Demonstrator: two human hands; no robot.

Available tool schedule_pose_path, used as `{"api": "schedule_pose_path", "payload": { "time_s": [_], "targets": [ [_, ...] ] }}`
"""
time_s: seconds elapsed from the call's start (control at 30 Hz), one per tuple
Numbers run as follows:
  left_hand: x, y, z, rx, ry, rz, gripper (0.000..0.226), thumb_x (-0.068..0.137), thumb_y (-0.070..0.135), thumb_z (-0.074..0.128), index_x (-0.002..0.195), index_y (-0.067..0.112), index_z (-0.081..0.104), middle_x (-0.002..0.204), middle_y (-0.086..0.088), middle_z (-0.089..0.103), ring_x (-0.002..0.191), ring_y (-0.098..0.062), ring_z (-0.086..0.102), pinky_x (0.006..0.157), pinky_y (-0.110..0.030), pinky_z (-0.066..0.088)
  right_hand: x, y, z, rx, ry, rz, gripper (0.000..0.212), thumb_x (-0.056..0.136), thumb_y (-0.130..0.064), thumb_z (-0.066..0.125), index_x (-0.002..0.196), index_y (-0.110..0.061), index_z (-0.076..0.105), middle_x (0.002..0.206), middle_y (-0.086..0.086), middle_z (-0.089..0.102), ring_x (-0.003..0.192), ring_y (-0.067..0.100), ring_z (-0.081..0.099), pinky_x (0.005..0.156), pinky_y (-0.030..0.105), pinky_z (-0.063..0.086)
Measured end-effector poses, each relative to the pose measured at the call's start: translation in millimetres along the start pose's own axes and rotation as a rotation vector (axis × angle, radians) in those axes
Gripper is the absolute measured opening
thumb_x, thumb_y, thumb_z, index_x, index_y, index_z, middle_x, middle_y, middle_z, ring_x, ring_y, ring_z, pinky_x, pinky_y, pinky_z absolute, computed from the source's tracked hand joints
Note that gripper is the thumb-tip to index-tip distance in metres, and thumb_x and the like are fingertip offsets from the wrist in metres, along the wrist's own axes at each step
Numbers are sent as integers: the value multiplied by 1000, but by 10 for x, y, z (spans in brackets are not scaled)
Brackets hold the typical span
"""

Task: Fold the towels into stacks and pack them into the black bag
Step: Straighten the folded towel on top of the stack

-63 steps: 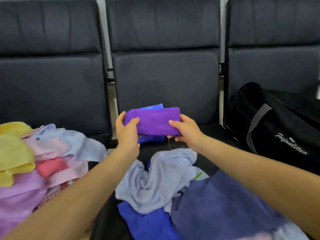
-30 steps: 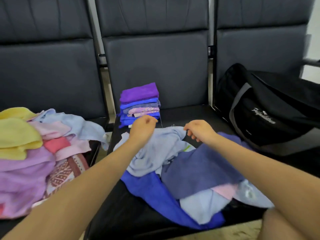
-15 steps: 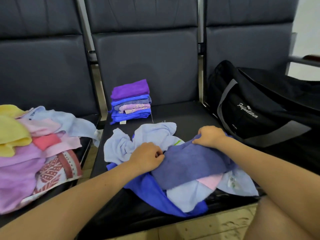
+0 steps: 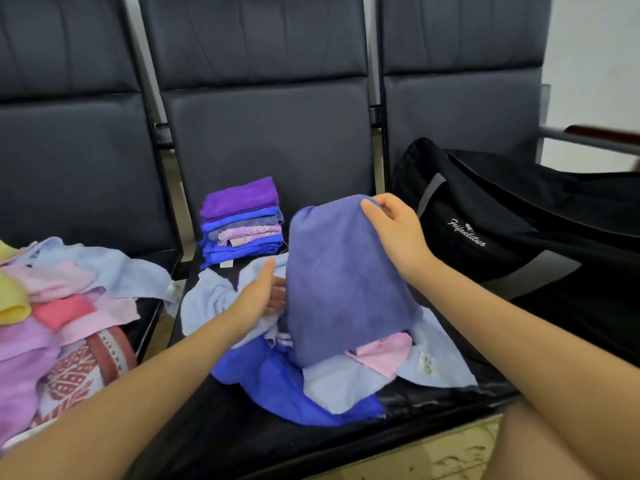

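We lift a slate-blue terry towel (image 4: 343, 289) off the loose heap on the middle black padded seat (image 4: 221, 441). Our right hand (image 4: 398, 233) pinches its upper edge, thumb over the front and fingers behind, so the cloth hangs as a tall panel. Our left hand (image 4: 261, 296) reaches to the towel's left side with fingers extended and relaxed; whether it has caught any cloth, we cannot tell.

The towel's lower end rests on the heap, touching a pink cloth (image 4: 388, 351), a pale blue towel (image 4: 346, 386) and a royal blue towel (image 4: 277, 386). The finished stack of folded purple and blue towels (image 4: 242, 223) sits at the rear of the same seat, just beside the heap. The black fabric duffel bag (image 4: 502, 230) lies on the seat to the right and holds no towel that we can see. A second heap of pastel pink, lilac and yellow towels (image 4: 52, 306) covers the left seat.

Risks from here, in our judgement:
- A single-point pinch may let the towel slip or twist, giving an uneven fold.
- Terry pile may snag the cloths beneath and drag them toward the seat's front edge, where they could fall to the floor.
- A wide sweep of the left arm may topple the nearby stack.
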State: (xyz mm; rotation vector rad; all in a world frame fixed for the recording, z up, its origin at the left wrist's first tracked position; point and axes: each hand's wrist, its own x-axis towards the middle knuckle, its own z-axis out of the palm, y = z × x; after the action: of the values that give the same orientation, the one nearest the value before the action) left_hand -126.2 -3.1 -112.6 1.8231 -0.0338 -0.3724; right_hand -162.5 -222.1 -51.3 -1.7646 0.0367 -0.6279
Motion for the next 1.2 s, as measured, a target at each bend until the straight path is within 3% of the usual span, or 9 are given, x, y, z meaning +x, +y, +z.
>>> {"api": "schedule_pose_path", "payload": {
  "time_s": [0.1, 0.2, 0.33, 0.57, 0.73, 0.83, 0.93, 1.07, 1.2],
  "targets": [
    [-146, 144, 23, -223, -174, -34, 71, 95, 64, 20, 111, 12, 66, 107, -12, 67, 97, -26, 59, 84, -34, 46, -56, -59, 73, 66, -47, 42, 21, 95, -26, 54, 94, -5, 61, 79, -6, 57, 67, 1, 49, 60, 10, 42],
    [-279, 230, 105, -395, -202, 101, 38, 99, 50, 35, 120, 32, 61, 118, 1, 69, 109, -18, 63, 91, -34, 49, -154, -32, 141, 49, -133, 36, 20, 95, -25, 55, 93, -7, 61, 81, -5, 58, 70, 3, 50, 66, 14, 43],
    [-356, 208, 132, -345, -124, 130, 27, 96, 33, 54, 116, 18, 65, 112, -4, 71, 110, -19, 65, 103, -39, 45, -273, 130, 192, -112, -301, 39, 13, 94, -21, 57, 85, -11, 57, 76, -3, 53, 69, 8, 46, 66, 22, 40],
    [-467, 365, 31, -294, 112, 278, 14, 97, 29, 53, 98, 27, 67, 108, 0, 72, 103, -15, 66, 94, -33, 50, -326, 32, 173, 438, -584, 661, 55, 87, -59, 57, 118, -15, 69, 121, 7, 68, 114, 21, 63, 105, 38, 44],
    [-625, 681, -35, -137, 205, 430, 28, 92, 40, 59, 89, 15, 70, 90, -5, 73, 88, -15, 67, 84, -40, 52, -345, -239, 188, 676, -766, 697, 33, 100, -25, 43, 95, -12, 73, 90, 2, 72, 82, 12, 69, 69, 24, 55],
    [-710, 849, -106, -114, 227, 567, 32, 94, 33, 58, 89, 2, 65, 80, -10, 67, 77, -13, 59, 75, -36, 51, -386, -395, 244, 613, -820, 698, 27, 92, -36, 52, 89, -17, 70, 86, -2, 69, 77, 10, 66, 65, 23, 54],
    [-810, 977, -176, -122, 177, 625, 20, 96, 27, 55, 89, 13, 68, 82, 3, 67, 77, -8, 60, 73, -27, 50, -430, -519, 293, 631, -775, 627, 22, 82, -33, 60, 89, -18, 74, 93, -2, 69, 84, 11, 65, 74, 26, 53],
    [-845, 958, -316, -137, 110, 569, 28, 95, 30, 57, 101, 5, 66, 93, -6, 70, 83, -15, 65, 77, -33, 51, -326, -654, 295, 720, -487, 374, 37, 96, -23, 53, 126, -2, 60, 122, 13, 65, 110, 23, 63, 95, 34, 50],
    [-894, 793, -486, 9, -54, 502, 26, 89, 30, 65, 98, 5, 67, 91, -4, 72, 84, -18, 66, 77, -34, 51, -190, -802, 175, 605, -262, 190, 31, 96, -18, 56, 121, -1, 59, 118, 19, 65, 105, 25, 64, 95, 39, 50]
  ]
}}
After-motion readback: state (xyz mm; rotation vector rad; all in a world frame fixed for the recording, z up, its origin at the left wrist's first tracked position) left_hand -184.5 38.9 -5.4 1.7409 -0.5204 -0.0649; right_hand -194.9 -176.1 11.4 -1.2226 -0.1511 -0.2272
